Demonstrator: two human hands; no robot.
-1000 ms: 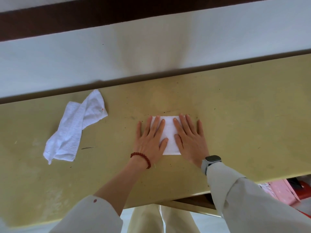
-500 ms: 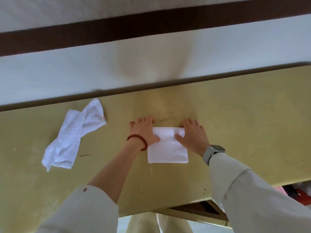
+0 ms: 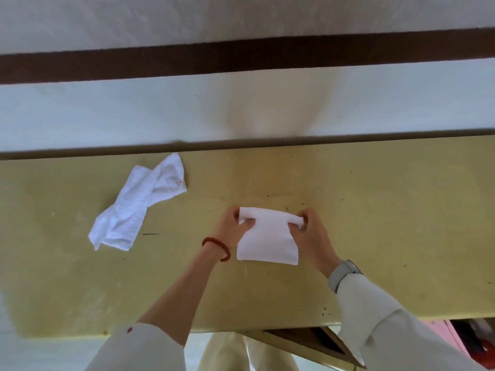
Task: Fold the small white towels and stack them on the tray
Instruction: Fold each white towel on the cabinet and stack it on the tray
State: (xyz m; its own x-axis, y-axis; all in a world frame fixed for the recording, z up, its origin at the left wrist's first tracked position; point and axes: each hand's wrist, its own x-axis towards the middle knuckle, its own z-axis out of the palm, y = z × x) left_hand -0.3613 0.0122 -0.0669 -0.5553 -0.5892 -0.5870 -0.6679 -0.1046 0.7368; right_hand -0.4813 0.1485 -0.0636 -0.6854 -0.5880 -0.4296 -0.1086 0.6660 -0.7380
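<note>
Pinching the far corners of the folded white towel [image 3: 267, 236] at centre frame, the left hand [image 3: 232, 228] and right hand [image 3: 312, 234] each curl fingers and thumb round a corner, lifting that edge off the yellow table [image 3: 388, 223]. An uneven pull would likely skew the fold, and a loose corner could let the layers slip apart. Further off, at upper left, the crumpled white towel [image 3: 139, 204] lies unfolded, well apart. No tray is in view, so carrying the folded towel there risks it opening.
</note>
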